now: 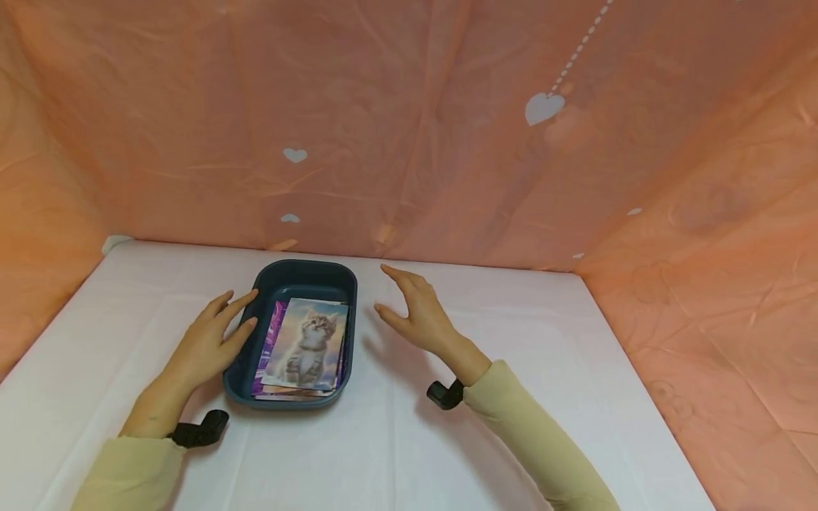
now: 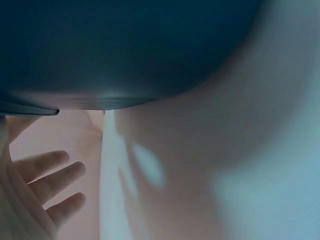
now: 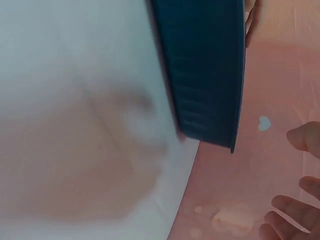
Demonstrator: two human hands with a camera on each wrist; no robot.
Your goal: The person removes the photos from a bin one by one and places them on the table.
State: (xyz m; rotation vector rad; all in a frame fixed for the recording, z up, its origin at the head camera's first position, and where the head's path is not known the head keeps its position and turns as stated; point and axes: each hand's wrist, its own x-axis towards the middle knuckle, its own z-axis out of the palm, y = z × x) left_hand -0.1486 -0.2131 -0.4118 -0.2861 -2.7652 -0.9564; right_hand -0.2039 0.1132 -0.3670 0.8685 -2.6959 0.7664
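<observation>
A dark blue plastic tray (image 1: 307,274) with rounded corners stands on the white table. In it lies a stack of picture cards, the top one showing a grey kitten (image 1: 309,344); a purple card (image 1: 271,341) peeks out beneath. My left hand (image 1: 207,341) is at the tray's left side, fingertips right at the rim, fingers extended. In the left wrist view, the tray's outer wall (image 2: 125,50) fills the top. To the right of the tray, my right hand (image 1: 422,312) hovers apart from it, fingers straight and holding nothing; the right wrist view shows its fingers (image 3: 295,212) spread.
The white cloth-covered table (image 1: 511,326) reaches back to an orange curtain (image 1: 396,128) printed with pale hearts. More orange curtain hangs at the left and right sides. A black wrist camera (image 1: 201,429) sits on the left wrist, another wrist camera (image 1: 445,394) on the right.
</observation>
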